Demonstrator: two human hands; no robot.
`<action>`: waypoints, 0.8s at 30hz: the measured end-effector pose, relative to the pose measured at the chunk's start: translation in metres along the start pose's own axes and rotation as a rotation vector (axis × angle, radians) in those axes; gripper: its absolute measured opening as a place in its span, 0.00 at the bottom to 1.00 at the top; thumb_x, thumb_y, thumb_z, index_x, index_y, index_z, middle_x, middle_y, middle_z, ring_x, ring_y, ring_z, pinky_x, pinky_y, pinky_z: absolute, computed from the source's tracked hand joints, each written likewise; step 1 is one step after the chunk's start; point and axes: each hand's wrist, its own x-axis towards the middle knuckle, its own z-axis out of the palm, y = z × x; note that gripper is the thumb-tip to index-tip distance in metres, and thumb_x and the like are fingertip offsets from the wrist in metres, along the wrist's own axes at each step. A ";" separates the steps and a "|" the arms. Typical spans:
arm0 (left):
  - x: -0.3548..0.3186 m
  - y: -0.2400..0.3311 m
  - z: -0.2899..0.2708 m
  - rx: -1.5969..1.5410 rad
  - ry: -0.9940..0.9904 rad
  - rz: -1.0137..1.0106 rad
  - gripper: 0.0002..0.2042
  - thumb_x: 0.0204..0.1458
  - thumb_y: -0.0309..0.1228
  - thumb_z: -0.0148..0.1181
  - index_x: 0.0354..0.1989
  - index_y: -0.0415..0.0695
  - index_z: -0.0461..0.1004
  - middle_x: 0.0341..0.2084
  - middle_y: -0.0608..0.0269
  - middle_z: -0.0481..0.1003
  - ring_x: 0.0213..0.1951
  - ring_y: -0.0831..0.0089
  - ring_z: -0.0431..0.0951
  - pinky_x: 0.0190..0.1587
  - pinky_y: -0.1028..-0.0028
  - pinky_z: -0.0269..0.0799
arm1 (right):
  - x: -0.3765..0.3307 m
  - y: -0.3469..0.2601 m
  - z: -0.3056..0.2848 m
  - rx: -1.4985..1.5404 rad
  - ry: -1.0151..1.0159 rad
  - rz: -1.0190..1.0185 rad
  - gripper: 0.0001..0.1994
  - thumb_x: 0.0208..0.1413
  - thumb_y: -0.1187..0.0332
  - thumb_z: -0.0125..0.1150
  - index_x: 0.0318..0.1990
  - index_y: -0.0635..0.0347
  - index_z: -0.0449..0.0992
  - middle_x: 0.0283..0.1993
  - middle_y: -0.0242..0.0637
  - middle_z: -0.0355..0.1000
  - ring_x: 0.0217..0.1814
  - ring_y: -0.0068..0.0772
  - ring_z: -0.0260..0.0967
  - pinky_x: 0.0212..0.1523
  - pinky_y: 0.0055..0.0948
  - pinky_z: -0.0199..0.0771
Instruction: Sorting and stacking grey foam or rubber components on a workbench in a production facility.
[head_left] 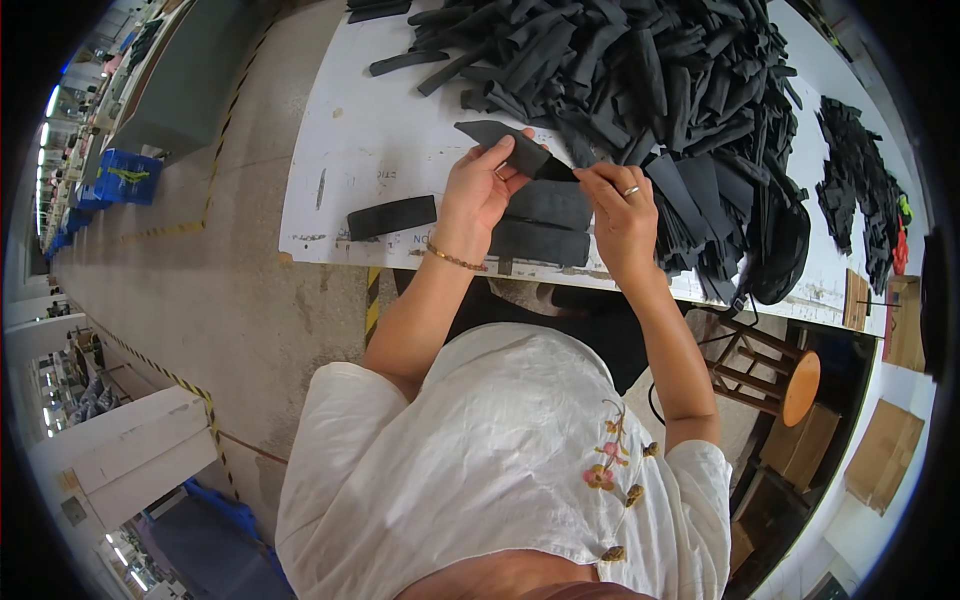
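My left hand (482, 190) grips a dark grey folded fabric piece (528, 156), its thumb on top and fingers beneath. At the right end of that piece, the fingers of my right hand (622, 208) are pinched together on its dark edge. The piece is held above the white table (345, 130). Below and between my hands lie flat dark fabric pieces (542, 242), partly covered by the hands and the held piece. A separate black fabric strip (392, 216) rests to the left of my left wrist.
A large heap of dark fabric pieces (600, 60) covers the table's far side. Fanned flat strips (700, 200) and a black bag (782, 255) are on the right. Another dark pile (860, 180) lies farther right. A wooden stool (798, 388) stands beside the table, near cardboard boxes (803, 445).
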 end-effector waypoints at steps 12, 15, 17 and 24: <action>-0.034 -0.015 0.030 0.160 0.006 0.268 0.16 0.57 0.26 0.59 0.52 0.36 0.65 0.45 0.48 0.77 0.48 0.61 0.78 0.47 0.65 0.77 | 0.005 -0.025 0.019 -0.091 0.063 -0.050 0.24 0.43 0.76 0.67 0.52 0.59 0.73 0.46 0.38 0.70 0.45 0.43 0.67 0.44 0.39 0.65; -0.029 -0.011 0.030 -0.026 -0.113 0.251 0.17 0.58 0.28 0.59 0.53 0.37 0.66 0.41 0.51 0.78 0.44 0.64 0.78 0.52 0.68 0.72 | 0.002 -0.038 0.024 0.044 -0.026 0.001 0.29 0.42 0.75 0.69 0.56 0.59 0.69 0.50 0.41 0.68 0.47 0.45 0.66 0.44 0.40 0.65; -0.017 -0.006 0.014 0.050 -0.226 0.321 0.13 0.60 0.33 0.57 0.47 0.36 0.72 0.39 0.52 0.79 0.43 0.64 0.78 0.52 0.67 0.71 | -0.007 -0.036 0.024 0.014 -0.058 0.010 0.29 0.40 0.75 0.70 0.54 0.59 0.68 0.51 0.45 0.66 0.48 0.49 0.65 0.46 0.42 0.65; -0.029 -0.027 0.023 0.045 -0.199 0.211 0.14 0.61 0.35 0.55 0.44 0.35 0.74 0.41 0.52 0.78 0.45 0.64 0.78 0.51 0.68 0.72 | -0.001 -0.029 0.033 0.188 -0.142 0.024 0.19 0.42 0.79 0.66 0.44 0.59 0.70 0.46 0.48 0.68 0.48 0.54 0.67 0.47 0.43 0.70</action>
